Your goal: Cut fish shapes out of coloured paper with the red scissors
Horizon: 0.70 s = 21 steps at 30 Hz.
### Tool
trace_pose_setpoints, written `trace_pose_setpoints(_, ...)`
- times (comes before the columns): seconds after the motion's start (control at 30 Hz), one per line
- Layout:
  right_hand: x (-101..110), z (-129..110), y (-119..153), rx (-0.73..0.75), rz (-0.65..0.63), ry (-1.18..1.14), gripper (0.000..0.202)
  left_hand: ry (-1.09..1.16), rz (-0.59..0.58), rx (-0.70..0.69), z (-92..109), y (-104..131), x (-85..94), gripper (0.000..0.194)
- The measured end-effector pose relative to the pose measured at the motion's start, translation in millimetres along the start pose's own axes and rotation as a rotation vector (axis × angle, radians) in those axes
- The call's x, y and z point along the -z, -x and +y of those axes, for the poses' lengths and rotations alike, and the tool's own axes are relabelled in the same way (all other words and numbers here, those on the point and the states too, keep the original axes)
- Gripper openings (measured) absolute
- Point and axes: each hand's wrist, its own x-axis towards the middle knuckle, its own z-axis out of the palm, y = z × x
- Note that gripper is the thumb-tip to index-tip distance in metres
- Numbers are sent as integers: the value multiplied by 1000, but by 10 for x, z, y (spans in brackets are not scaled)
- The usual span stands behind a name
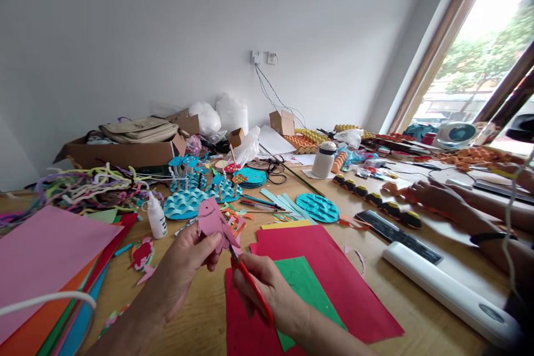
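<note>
A pink paper fish cutout point(211, 216) with a drawn outline is pinched between the thumb and fingers of my left hand point(192, 253). My right hand point(267, 283) grips red-handled scissors point(255, 286), fingers wrapped round the handles. Their blades meet the lower edge of the pink paper, beside a strip hanging off it. Below my right hand lie a green sheet point(302, 289) and red paper point(334, 267). Just beyond my left hand are paper scraps point(237, 222) and a white glue bottle point(156, 216).
Coloured sheets point(58, 256) are stacked at left, near pipe cleaners point(104, 189). Blue wavy paper pieces with fish point(186, 203) stand behind my hands. At right are a white lamp-like bar point(450, 292), an egg-carton caterpillar point(377, 203) and another person's hands point(442, 200).
</note>
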Motion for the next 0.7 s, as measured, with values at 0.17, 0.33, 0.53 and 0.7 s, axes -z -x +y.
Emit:
trace_pose_setpoints(0.17,2,-7,8,-25,-17,3,45,-8,-9,15,11,-15,19,15)
trace_pose_setpoints(0.33,1,-22,5,-6,-5,47,41,0,-18,24,-1,-17,32,15)
trace_pose_setpoints(0.53,14,-30,9,18,18,133,33,16,-32,22,2,-8,33,15)
trace_pose_setpoints(0.7,6,-44,16,23,39,129,30,39,-28,38,1,-2,28,16)
